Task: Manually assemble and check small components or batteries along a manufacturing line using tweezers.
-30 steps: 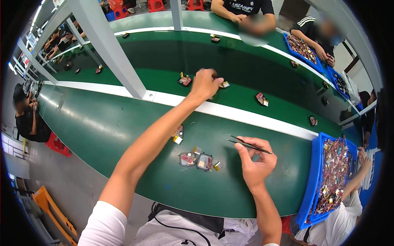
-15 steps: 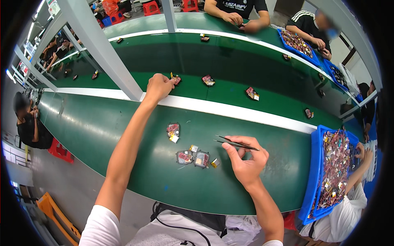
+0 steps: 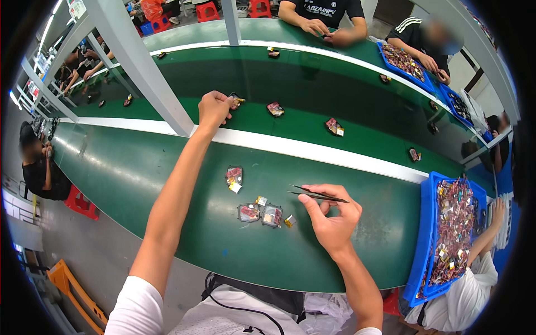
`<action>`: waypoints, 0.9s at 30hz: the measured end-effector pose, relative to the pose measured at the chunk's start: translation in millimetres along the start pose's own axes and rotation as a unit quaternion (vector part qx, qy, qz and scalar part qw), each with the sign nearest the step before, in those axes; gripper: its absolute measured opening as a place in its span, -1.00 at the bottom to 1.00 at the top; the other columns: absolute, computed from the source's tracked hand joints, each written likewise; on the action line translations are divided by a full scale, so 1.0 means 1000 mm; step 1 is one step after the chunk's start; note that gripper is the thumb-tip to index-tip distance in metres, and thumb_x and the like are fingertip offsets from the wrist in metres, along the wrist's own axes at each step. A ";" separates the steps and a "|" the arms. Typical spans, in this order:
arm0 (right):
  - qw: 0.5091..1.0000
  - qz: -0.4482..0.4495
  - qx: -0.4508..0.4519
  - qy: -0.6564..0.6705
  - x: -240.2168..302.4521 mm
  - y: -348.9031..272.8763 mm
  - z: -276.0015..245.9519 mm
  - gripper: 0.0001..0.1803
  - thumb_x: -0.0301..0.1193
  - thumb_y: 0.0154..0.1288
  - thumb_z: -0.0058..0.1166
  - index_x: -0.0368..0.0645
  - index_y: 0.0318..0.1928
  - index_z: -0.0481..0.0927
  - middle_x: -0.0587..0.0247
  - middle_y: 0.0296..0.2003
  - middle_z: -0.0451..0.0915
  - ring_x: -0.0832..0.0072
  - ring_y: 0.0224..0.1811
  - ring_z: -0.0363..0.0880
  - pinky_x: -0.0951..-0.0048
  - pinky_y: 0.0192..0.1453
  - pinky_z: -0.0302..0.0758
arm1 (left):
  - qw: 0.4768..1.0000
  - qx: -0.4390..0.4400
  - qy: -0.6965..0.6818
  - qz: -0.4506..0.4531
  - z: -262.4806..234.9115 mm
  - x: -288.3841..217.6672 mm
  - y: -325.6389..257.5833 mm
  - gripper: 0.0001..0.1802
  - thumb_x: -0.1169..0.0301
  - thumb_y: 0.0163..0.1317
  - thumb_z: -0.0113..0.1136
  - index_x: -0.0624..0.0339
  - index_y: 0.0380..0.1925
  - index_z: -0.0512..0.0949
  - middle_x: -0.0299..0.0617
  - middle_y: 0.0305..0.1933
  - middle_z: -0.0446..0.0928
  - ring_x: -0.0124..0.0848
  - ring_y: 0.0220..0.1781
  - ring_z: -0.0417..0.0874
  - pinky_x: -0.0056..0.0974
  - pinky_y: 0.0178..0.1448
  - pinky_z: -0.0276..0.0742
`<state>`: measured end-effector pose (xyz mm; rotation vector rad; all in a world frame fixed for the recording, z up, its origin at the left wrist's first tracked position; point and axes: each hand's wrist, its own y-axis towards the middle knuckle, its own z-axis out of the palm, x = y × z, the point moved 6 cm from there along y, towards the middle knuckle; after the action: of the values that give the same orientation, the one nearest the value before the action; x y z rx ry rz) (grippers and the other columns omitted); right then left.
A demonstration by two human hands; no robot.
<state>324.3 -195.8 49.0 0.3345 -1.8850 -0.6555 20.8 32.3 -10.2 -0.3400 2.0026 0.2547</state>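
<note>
My left hand (image 3: 215,109) reaches out over the green conveyor belt, its fingers pinched on the edge of a small dark housing (image 3: 237,101) with a yellowish part on it. In my right hand (image 3: 336,219) is a pair of black tweezers (image 3: 321,195), tips apart and pointing left, with nothing between them. On the bench left of the tweezers lie three opened housings with reddish circuit boards: an upper one (image 3: 234,176), a lower left one (image 3: 248,212) and a lower right one (image 3: 272,215). Small silver-and-yellow battery cells (image 3: 290,221) lie beside them.
More housings (image 3: 335,127) ride the belt beyond a white rail (image 3: 312,153). A grey post (image 3: 145,67) stands left of my left hand. At the right, a blue bin (image 3: 419,262) holds many circuit boards, beside a co-worker's arm (image 3: 487,237). Other people sit across the belt.
The housings on the belt have shifted left. My left hand has moved slightly up and left, and the housing at its fingers is now tilted. My right hand is nearly still with the tweezers.
</note>
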 end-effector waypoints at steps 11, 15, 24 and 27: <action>0.953 0.218 0.066 0.201 -0.016 -0.012 0.016 -0.78 -0.66 0.16 0.43 -0.32 -0.19 0.67 0.17 -0.28 0.76 0.86 -0.62 0.30 0.72 -0.55 0.21 | 0.967 0.236 -0.097 0.001 -0.018 -0.029 -0.158 -0.80 0.42 0.42 0.21 0.40 -0.16 0.59 -0.19 -0.40 0.67 -0.59 -0.65 0.55 -0.48 -0.67 0.31; 0.945 0.246 0.082 0.198 -0.011 -0.018 0.023 -0.78 -0.66 0.17 0.42 -0.33 -0.19 0.65 0.21 -0.31 0.74 0.87 -0.62 0.30 0.73 -0.53 0.22 | 0.954 0.250 -0.167 -0.013 -0.008 -0.026 -0.202 -0.76 0.46 0.44 0.21 0.47 -0.04 0.62 -0.18 -0.42 0.66 -0.59 -0.65 0.55 -0.46 -0.65 0.37; 0.947 0.273 0.043 0.165 -0.019 -0.021 0.021 -0.82 -0.67 0.21 0.40 -0.34 -0.20 0.66 0.45 -0.55 0.60 0.90 -0.63 0.30 0.72 -0.57 0.12 | 0.948 0.254 -0.189 0.041 0.009 -0.024 -0.228 -0.79 0.55 0.45 0.18 0.48 -0.02 0.63 -0.16 -0.50 0.65 -0.53 -0.59 0.66 -0.44 -0.60 0.51; 0.944 0.282 0.052 0.161 -0.020 -0.022 0.021 -0.82 -0.67 0.21 0.40 -0.35 -0.21 0.66 0.46 -0.58 0.57 0.90 -0.64 0.29 0.73 -0.58 0.10 | 0.946 0.247 -0.204 0.041 0.011 -0.026 -0.229 -0.79 0.56 0.44 0.18 0.48 -0.01 0.62 -0.17 -0.51 0.64 -0.52 -0.59 0.67 -0.43 -0.60 0.53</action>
<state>311.9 -197.8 14.6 -0.0419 -1.5926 -0.1024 120.5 -175.2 1.1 0.1130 1.6004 -0.1246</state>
